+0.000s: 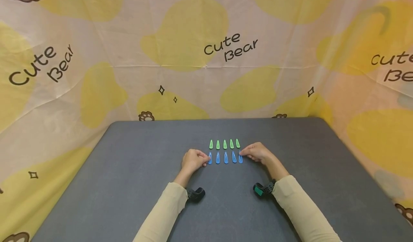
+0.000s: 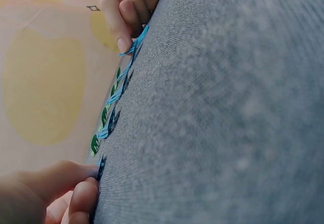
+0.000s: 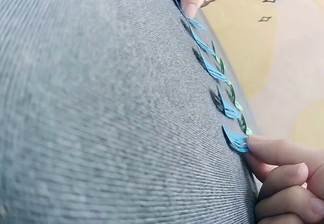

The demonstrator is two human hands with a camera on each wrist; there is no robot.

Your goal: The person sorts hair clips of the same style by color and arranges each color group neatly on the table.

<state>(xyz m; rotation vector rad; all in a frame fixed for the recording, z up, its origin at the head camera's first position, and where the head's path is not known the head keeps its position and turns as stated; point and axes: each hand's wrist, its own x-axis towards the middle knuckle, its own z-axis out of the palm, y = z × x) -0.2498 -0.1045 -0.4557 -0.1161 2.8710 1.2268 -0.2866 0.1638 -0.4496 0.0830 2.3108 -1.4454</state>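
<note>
Several blue snap hair clips point(image 1: 226, 157) lie side by side in a row on the dark grey table. Just behind them runs a matching row of green snap hair clips point(image 1: 224, 144). My left hand point(image 1: 194, 160) pinches the leftmost blue clip point(image 2: 101, 167) between thumb and finger, hiding part of it. At the row's other end, my right hand point(image 1: 257, 152) holds the rightmost blue clip point(image 3: 235, 140) by its far end, with thumb and forefinger; the remaining fingers are curled. Both clips stay at the table surface, in line with the others.
The grey table point(image 1: 135, 199) spreads around the clips, its far edge meeting a patterned cloth backdrop point(image 1: 187, 37). Cloth also hangs at both sides. A dark band with a camera point(image 1: 195, 194) sits on the left wrist, and another camera point(image 1: 262, 189) on the right.
</note>
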